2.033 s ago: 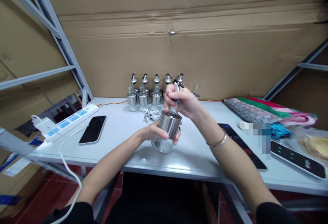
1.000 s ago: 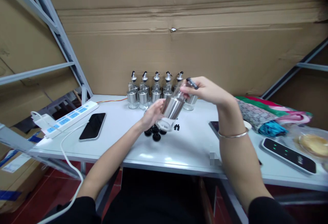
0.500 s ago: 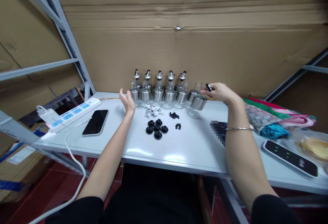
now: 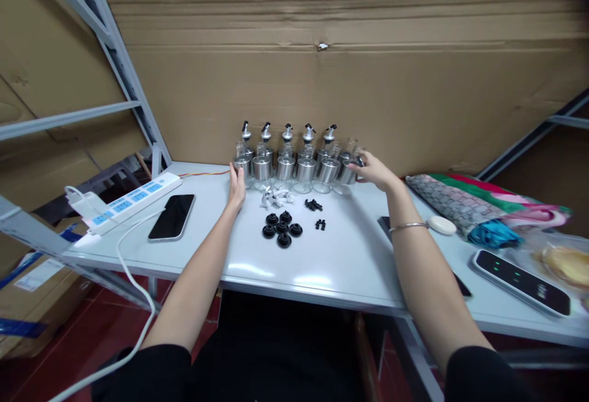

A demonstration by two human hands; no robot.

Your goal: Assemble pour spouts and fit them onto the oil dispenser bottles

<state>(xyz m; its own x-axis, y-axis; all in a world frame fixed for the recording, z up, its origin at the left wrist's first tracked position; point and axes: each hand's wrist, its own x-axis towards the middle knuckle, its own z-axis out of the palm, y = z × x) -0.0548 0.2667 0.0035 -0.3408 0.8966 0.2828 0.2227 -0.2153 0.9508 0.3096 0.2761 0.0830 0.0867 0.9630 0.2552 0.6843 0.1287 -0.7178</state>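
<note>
1. Nearest on the bench (image 4: 322,267), black caps (image 4: 281,230) lie just in front of the bottle row (image 4: 288,162).
2. Left hand (image 4: 237,186), fingers spread and empty, steadies the row's left end.
3. Right hand (image 4: 373,170) is closed on the end bottle (image 4: 346,172) at the row's right end.
4. Judged step: lining it up; release needs care.

White table (image 4: 350,261) carries a bottle row (image 4: 294,166), black stoppers (image 4: 281,230), phone (image 4: 172,217), power strip (image 4: 124,202)

A single head-worn camera looks forward and down, near the white table (image 4: 340,261) against a cardboard wall (image 4: 322,83).
</note>
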